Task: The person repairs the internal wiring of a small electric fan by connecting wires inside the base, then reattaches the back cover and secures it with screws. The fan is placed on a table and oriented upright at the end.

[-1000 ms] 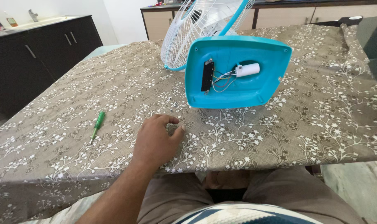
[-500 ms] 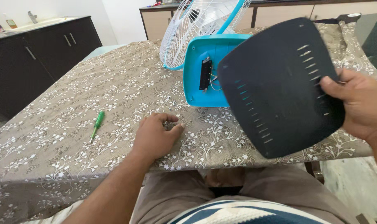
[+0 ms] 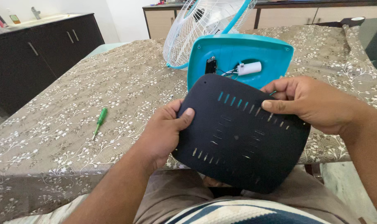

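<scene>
Head view: a dark, rounded-square cover panel (image 3: 238,132) with rows of narrow vent slots is held up over the person's lap, at the near edge of the counter (image 3: 51,124), between the two hands. The left hand (image 3: 163,132) is clamped on its left edge, thumb on the face and fingers behind. The right hand (image 3: 312,101) grips its upper right edge, thumb pressed flat on the slotted face.

Well to the left of the left hand, one green screwdriver (image 3: 99,121) lies on the floral brown cloth that covers the counter. Further left stands a dark cabinet (image 3: 35,62) with a light top.

Just beyond the hands, one teal fan base (image 3: 242,58) stands on its side with its open underside toward the camera; the panel hides its lower part. Inside it show a black block, a white cylinder (image 3: 249,68) and thin wires. Behind the base, one white wire fan guard (image 3: 205,25) rises on a teal neck.

Counted: one panel, one screwdriver, one fan, two hands.
</scene>
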